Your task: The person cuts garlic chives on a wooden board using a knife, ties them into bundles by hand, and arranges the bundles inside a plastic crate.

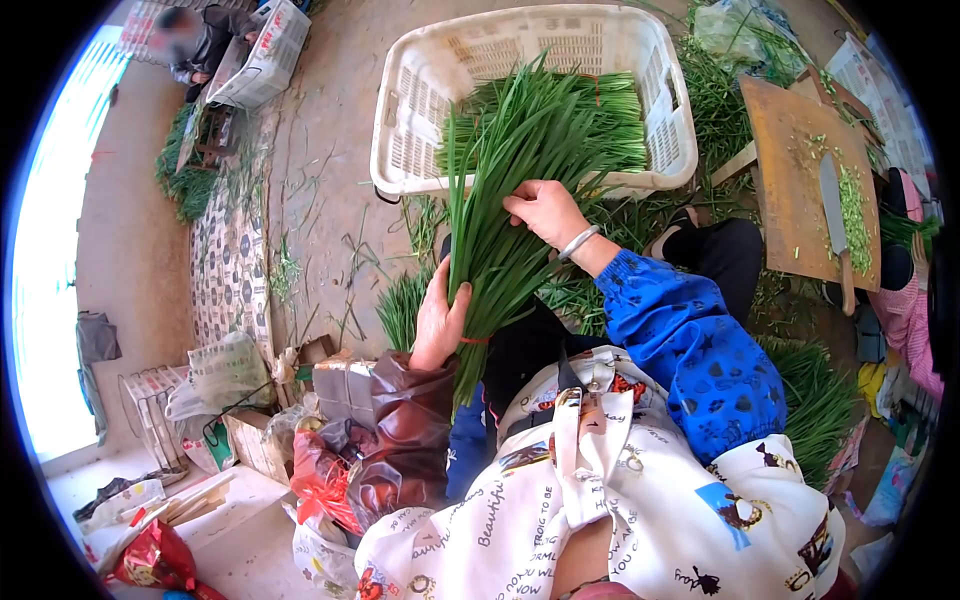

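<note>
A large bunch of garlic chives (510, 240) with long flat green leaves lies over my lap, its tips pointing at the crate. A red band (474, 340) goes around its lower part. My left hand (440, 318) is closed around the bunch's left side, just above the band. Higher up on the right, my right hand (548, 212) pinches at the leaves, thumb and fingers together, a silver bracelet at its wrist. Beyond stands a white plastic crate (400, 150), with banded chive bunches (610, 110) lying inside it.
At right, a wooden board (790, 190) carries a knife (832, 210) and chopped green bits. Loose chives (815, 400) are heaped by my right side. Bags and boxes (255, 440) stand at lower left. Another person (215, 40) sits at upper left beside a white crate (265, 60).
</note>
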Motion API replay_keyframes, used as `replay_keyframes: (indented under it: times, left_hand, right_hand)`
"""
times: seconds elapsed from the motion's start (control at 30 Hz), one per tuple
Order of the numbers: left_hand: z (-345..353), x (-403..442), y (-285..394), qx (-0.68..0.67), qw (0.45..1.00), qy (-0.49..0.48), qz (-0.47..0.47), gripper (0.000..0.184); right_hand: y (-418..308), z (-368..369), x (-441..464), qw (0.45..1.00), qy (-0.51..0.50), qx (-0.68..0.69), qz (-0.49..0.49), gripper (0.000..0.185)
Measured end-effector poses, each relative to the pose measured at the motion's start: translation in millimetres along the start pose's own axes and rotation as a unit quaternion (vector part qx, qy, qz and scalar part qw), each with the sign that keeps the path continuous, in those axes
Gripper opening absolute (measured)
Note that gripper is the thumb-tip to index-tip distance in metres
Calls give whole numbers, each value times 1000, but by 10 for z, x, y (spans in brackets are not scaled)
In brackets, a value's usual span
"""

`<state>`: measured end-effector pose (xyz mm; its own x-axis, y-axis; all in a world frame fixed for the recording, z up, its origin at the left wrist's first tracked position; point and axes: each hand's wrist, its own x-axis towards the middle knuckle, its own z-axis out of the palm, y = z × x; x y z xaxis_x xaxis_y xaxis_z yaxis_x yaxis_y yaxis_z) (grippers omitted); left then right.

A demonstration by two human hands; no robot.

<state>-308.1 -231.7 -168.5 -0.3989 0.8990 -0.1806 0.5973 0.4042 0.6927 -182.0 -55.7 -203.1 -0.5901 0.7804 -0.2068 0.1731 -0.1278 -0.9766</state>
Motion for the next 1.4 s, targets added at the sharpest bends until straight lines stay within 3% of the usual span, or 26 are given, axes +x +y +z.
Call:
replay_keyframes:
  times: [0.1, 0.2, 0.6, 0.67, 0.73, 0.8, 0.87, 0.93, 0.97, 1.07, 1.13, 1.2, 1.27, 1.33, 1.37, 1.4]
  left_hand:
    - [6, -11, -14, 4, 1000, 10, 10, 47]
    - [13, -8, 5, 14, 1000, 8, 9, 47]
    - [28, 26, -92, -6, 1000, 6, 1, 44]
    - [31, 42, -112, -37, 999, 2, -8, 43]
    - [14, 41, -93, -42, 999, 10, 16, 44]
    - [-10, 28, -34, -21, 1000, 2, 8, 43]
    - [8, 62, -92, -14, 1000, 4, 12, 44]
    - [-1, 86, -109, 0, 1000, 7, 4, 45]
    - [-6, 96, -117, 14, 1000, 8, -2, 45]
    - [-72, 116, -162, -27, 998, -14, -63, 47]
    - [-75, 113, -150, -73, 995, -28, -62, 49]
    - [-43, 87, -263, -113, 993, 3, -41, 51]
    - [-26, 75, -317, -146, 989, -14, -20, 57]
    - [-14, 27, -208, -129, 991, 0, 25, 64]
    - [-27, 5, -132, -105, 994, -6, 28, 73]
    - [-37, -40, -37, -105, 994, -8, 30, 73]
  right_hand:
    - [-108, 4, -72, 995, 1, 82, 50, 28]
    - [-172, -29, -20, 994, -13, 33, 104, 27]
    - [-318, -141, -276, 994, -19, 91, 66, 25]
    - [-271, -155, -366, 991, -21, 127, 35, 24]
    - [-285, -180, -619, 997, 2, 14, -78, 21]
    - [-278, -173, -827, 996, -8, 19, -91, 15]
    - [-327, -197, -1037, 920, 1, -121, -373, 13]
    - [-442, -195, -1251, 873, -62, -106, -473, 14]
    - [-538, -208, -1359, 874, -100, -38, -474, 13]
    - [-763, -451, -1554, 866, -109, -24, -487, 21]
    - [-632, -739, -1523, 869, -40, -130, -475, 14]
    - [-383, -967, -1454, 948, 24, -227, -220, 9]
    - [185, -1137, -1325, 879, -26, -473, -45, 16]
    - [683, -1032, -1272, 830, -164, -524, 97, 22]
    - [828, -864, -1228, 931, -179, -241, 209, 24]
    - [932, -623, -1165, 936, -176, 69, 297, 27]
